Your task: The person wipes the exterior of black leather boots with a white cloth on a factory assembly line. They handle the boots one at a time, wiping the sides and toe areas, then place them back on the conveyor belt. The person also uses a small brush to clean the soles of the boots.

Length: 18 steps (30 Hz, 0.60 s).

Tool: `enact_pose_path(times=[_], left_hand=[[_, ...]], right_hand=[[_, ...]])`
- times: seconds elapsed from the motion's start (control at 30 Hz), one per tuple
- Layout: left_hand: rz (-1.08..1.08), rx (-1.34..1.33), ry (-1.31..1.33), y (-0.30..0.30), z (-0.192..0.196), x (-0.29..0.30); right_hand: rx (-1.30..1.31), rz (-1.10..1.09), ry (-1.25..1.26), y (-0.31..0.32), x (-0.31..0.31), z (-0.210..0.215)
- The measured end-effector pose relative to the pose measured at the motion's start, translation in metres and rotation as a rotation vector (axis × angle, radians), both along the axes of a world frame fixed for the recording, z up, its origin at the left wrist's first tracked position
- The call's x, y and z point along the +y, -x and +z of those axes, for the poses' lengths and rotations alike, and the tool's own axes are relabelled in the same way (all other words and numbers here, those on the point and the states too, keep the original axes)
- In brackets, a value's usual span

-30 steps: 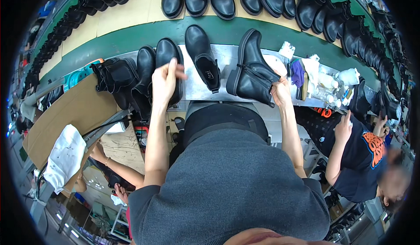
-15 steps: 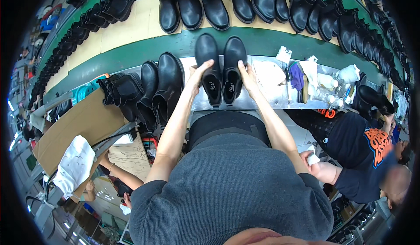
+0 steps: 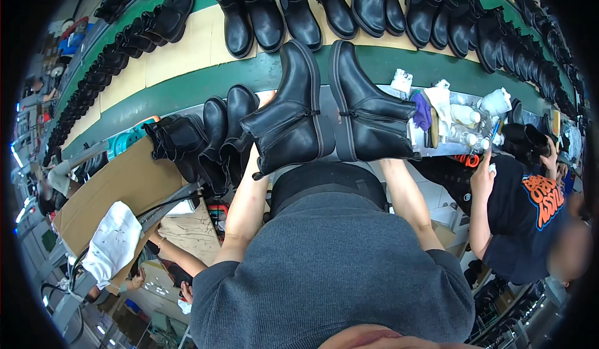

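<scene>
Two black ankle boots are held up side by side in front of me, turned so their soles nearly face each other and their zipped sides show. My left hand (image 3: pixel 267 97) holds the left ankle boot (image 3: pixel 290 109); only a little of that hand shows past the shaft, the fingers being hidden. Behind the right ankle boot (image 3: pixel 368 109) my right hand is out of sight, but my right forearm (image 3: pixel 402 187) reaches up to it and the boot is held off the bench. Both zips look closed, with small pull loops at the shaft tops.
More black boots (image 3: pixel 228 118) stand on the metal bench to the left, beside a cardboard sheet (image 3: pixel 118 187). Rows of boots (image 3: pixel 265 15) line the green worktop (image 3: pixel 243 68) beyond. Bottles (image 3: pixel 465 115) and a purple cloth (image 3: pixel 421 112) lie right. A co-worker (image 3: pixel 518 218) is close on the right.
Both boots have come up toward me and turned from toes-away with openings showing to lying sideways, soles inward. The co-worker's near hand on the right has moved up toward the bottles.
</scene>
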State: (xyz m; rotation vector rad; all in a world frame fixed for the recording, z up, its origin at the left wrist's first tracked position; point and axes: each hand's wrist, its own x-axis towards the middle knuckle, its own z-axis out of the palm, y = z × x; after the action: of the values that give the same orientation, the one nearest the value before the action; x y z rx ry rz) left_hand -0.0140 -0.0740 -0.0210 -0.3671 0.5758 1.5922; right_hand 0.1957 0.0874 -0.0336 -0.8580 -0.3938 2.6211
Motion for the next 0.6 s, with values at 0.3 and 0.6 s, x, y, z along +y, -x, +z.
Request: enact_pose_path(times=[0.3,0.6], left_hand=[[0.037,-0.144,-0.063,-0.014,0.037,-0.001],[-0.091,0.614,0.285,-0.005,0.015,0.002]], right_hand=[[0.085,-0.046,0.010,0.006,-0.020,0.007],[-0.017,0.105,-0.226,0.001,0.022,0.002]])
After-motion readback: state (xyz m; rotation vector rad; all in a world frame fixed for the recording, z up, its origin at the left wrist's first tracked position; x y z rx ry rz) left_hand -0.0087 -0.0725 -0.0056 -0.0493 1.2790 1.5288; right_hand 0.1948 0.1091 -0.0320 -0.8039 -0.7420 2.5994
